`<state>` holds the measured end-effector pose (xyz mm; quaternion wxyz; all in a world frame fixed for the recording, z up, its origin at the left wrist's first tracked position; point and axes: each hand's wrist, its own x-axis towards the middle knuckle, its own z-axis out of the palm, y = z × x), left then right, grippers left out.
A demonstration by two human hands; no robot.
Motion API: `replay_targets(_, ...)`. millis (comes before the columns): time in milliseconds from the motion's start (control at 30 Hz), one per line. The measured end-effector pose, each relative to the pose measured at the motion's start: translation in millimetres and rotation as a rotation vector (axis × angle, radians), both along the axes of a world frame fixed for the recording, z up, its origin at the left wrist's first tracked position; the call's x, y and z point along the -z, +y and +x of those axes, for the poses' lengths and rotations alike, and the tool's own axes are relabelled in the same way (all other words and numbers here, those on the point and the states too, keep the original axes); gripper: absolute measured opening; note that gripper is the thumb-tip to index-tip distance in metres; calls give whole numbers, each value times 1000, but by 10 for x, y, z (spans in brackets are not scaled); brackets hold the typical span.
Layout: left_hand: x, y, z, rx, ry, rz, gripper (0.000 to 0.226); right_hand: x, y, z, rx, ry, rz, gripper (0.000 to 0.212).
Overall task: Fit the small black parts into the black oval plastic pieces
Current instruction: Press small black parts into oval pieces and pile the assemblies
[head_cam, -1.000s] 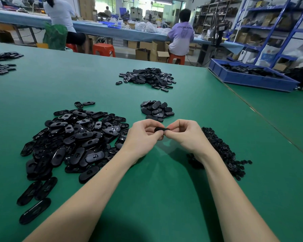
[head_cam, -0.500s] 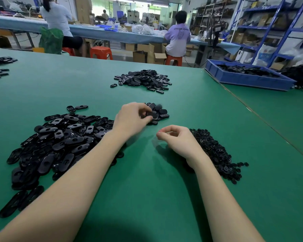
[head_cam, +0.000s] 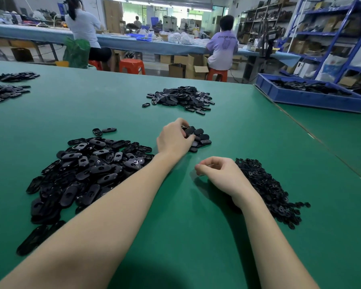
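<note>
Oval pieces [head_cam: 88, 174] lie heaped on the green desk [head_cam: 196, 236] at left. The left hand [head_cam: 173, 138] rests curled on a small pile [head_cam: 200, 138]; whether it grips one is unclear. The right hand [head_cam: 219, 174], loosely curled, holds nothing beside the small parts [head_cam: 267, 188].

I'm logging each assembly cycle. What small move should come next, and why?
Probably the right hand, curled and seemingly empty, reaches to the heap of small black parts beside it, since the left hand rests on the small pile of ovals.
</note>
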<state>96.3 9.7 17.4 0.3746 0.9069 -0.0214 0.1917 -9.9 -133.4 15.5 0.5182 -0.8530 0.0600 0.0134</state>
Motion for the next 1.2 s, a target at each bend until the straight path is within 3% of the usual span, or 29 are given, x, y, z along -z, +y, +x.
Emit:
replay_targets(200,-4,136,-399,126,-37,-87,17,5,28,23,4,-7,-111,14)
replay_targets(367,-31,406,-648,206,-22,-8,14,32,89,33,18,-42,-283,12)
replay_targets(633,-168,938,-713,135,23,67,4,53,266,-20,80,-205,-497,15)
replay_targets(833,-142,1161,-656,19,24,242,24,69,423,-46,47,-276,-522,16)
replay_targets(1033,-52,1166,-609,58,234,468,57,118,432,-39,-15,-237,-551,15)
replay_targets(1200,4,1132,-597,75,302,502,52,117,416,-24,-27,-213,-541,15)
